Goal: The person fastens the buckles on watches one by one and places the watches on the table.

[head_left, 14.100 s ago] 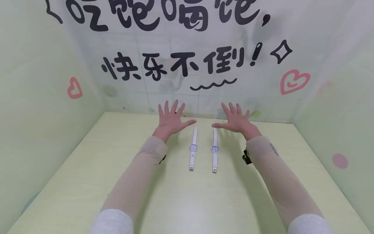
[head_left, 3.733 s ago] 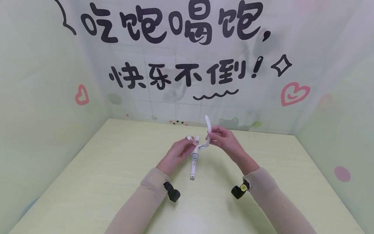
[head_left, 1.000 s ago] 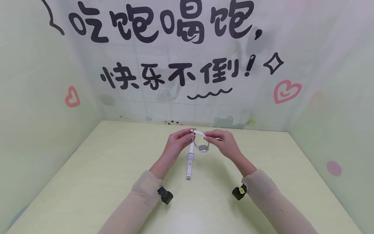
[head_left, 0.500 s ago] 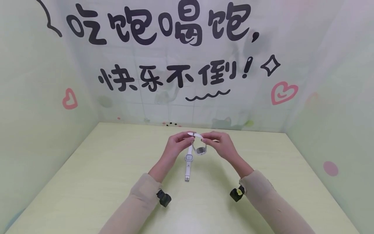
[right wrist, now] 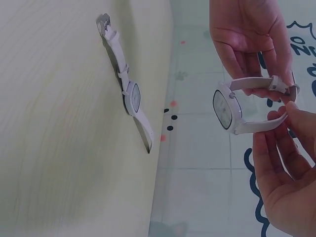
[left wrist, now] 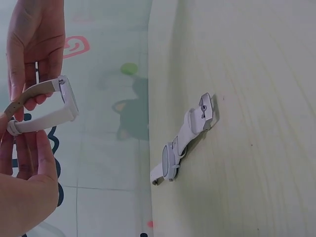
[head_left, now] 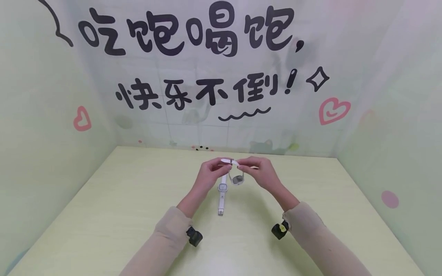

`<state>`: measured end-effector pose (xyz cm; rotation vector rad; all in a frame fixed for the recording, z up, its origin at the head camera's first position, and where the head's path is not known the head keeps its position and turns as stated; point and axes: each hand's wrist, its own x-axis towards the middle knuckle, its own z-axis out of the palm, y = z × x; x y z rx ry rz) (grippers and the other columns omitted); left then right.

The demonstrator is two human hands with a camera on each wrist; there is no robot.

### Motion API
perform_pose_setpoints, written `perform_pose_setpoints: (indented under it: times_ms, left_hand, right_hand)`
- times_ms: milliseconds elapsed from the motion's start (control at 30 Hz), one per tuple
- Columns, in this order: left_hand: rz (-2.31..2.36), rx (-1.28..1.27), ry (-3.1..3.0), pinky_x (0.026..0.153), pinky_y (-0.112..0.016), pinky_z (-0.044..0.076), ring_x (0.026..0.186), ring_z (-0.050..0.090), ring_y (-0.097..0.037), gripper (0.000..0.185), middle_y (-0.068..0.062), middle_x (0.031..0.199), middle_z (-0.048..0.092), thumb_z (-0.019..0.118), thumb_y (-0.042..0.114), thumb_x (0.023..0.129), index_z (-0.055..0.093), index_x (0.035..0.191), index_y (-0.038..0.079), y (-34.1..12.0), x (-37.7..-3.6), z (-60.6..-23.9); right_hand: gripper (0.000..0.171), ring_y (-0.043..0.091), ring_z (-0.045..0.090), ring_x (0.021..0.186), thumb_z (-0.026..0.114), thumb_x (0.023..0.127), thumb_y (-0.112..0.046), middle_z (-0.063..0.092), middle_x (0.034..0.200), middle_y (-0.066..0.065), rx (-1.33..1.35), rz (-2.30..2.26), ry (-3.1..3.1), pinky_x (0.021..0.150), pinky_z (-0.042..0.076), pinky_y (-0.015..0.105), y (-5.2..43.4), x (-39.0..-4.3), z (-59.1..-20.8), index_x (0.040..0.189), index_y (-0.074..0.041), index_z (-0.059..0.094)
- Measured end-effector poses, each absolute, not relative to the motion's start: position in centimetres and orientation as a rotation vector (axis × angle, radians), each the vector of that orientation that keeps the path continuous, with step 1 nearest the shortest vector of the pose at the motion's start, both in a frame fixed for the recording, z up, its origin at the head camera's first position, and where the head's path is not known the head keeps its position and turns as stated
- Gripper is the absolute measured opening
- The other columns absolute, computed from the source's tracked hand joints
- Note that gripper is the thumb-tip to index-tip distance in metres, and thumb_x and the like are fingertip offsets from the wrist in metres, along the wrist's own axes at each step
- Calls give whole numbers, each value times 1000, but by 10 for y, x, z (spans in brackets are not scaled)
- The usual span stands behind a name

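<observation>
Two white wristwatches. One watch lies flat and straight on the pale green table; it also shows as the flat watch and the flat watch in the wrist views. The other watch is bent into a loop and held above the table. My left hand pinches one strap end and my right hand pinches the other, with the ends meeting at the top. The looped watch hangs with its dial sideways, the buckle strap above. The same loop is seen between both hands.
Pale green walls close the table in on the left, back and right; the back wall carries black lettering and pink hearts. Small black cameras sit at both wrists. Bare tabletop lies in front of and beside the flat watch.
Over the last second both hands drew a little closer, bringing the strap ends together and tightening the loop. The flat watch has not moved.
</observation>
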<state>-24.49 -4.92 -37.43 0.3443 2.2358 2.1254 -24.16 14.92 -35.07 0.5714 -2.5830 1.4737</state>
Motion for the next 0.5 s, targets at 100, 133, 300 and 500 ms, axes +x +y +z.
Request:
perform_pose_setpoints:
  times_ms: [100, 133, 300, 500]
  left_hand:
    - [2131, 364, 2247, 97, -33, 57, 100, 67, -12, 28, -13, 117, 71, 70, 16, 94, 70, 120, 6, -47, -245, -375]
    - [2134, 366, 2248, 96, -32, 57, 99, 67, -11, 28, -13, 116, 72, 69, 16, 94, 70, 120, 6, -46, -245, -375]
    - [2152, 341, 2255, 93, -29, 57, 95, 66, -9, 26, -11, 112, 73, 70, 18, 94, 71, 117, 6, -43, -246, -376]
    - [2171, 312, 2291, 93, -30, 57, 98, 67, -12, 24, -10, 112, 74, 72, 18, 92, 72, 114, 8, -39, -246, -379]
  right_hand:
    - [25, 27, 70, 104, 71, 93, -17, 75, 114, 12, 576, 1464, -2587, 93, 58, 44, 149, -242, -352, 115, -7, 75]
    - [25, 27, 70, 105, 71, 93, -18, 75, 114, 12, 576, 1459, -2588, 93, 58, 45, 149, -242, -353, 115, -7, 75]
    - [24, 27, 70, 104, 71, 93, -17, 75, 113, 12, 581, 1449, -2586, 93, 58, 45, 149, -242, -353, 114, -7, 75]
    - [23, 25, 71, 103, 71, 93, -17, 76, 112, 11, 562, 1473, -2592, 91, 59, 42, 150, -242, -354, 113, -7, 75]
